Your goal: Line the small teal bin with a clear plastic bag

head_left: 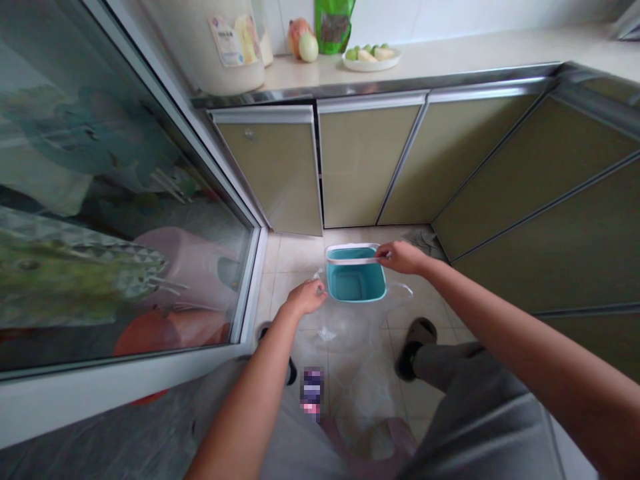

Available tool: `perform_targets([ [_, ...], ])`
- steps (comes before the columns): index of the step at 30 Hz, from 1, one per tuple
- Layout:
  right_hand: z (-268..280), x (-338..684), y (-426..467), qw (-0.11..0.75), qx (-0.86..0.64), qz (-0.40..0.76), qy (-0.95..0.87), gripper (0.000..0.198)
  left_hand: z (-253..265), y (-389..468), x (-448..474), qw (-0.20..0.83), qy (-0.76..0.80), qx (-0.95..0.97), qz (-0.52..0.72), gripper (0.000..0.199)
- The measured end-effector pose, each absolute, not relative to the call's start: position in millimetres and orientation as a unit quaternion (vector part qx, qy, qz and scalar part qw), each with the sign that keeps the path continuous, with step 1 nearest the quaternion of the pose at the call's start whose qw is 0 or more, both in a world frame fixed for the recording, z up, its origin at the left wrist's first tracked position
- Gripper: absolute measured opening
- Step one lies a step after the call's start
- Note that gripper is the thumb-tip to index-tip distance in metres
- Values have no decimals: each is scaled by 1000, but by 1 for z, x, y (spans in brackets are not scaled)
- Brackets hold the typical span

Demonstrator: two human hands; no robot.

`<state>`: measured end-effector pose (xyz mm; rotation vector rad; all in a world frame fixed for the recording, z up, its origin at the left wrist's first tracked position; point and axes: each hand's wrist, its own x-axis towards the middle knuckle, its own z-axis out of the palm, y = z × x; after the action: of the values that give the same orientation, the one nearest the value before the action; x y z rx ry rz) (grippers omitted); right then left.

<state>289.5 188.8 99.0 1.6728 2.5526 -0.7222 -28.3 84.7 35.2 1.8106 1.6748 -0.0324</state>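
Observation:
A teal trash bin (356, 283) stands on the tiled floor in front of me, its inside bare. Its white rim ring (350, 260) is tilted up off the front edge, and my right hand (401, 257) pinches it at the right end. At the bin's left side is my left hand (306, 297), fingers closed on what looks like the edge of a clear plastic bag. That thin, crumpled clear plastic bag (327, 332) spreads in front of the bin towards my legs; its outline is hard to follow. A pale loop shows right of the bin.
Cabinet doors (370, 163) run behind the bin and along the right. On the countertop (450, 63) are a large container (225, 53), onions (303, 41), a green pouch (334, 25) and a plate of food (371, 65). A glass sliding door (215, 233) borders the left.

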Motion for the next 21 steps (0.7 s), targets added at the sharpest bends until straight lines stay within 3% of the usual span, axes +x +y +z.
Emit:
perform_targets([
  [9, 118, 266, 299, -127, 664, -219, 704, 28, 3, 105, -19, 335, 668, 662, -53, 43],
  [15, 101, 265, 315, -164, 685, -270, 657, 41, -12, 114, -24, 343, 680, 648, -38, 46],
  [21, 97, 271, 315, -185, 682, -306, 638, 42, -18, 115, -29, 331, 691, 642, -33, 44],
])
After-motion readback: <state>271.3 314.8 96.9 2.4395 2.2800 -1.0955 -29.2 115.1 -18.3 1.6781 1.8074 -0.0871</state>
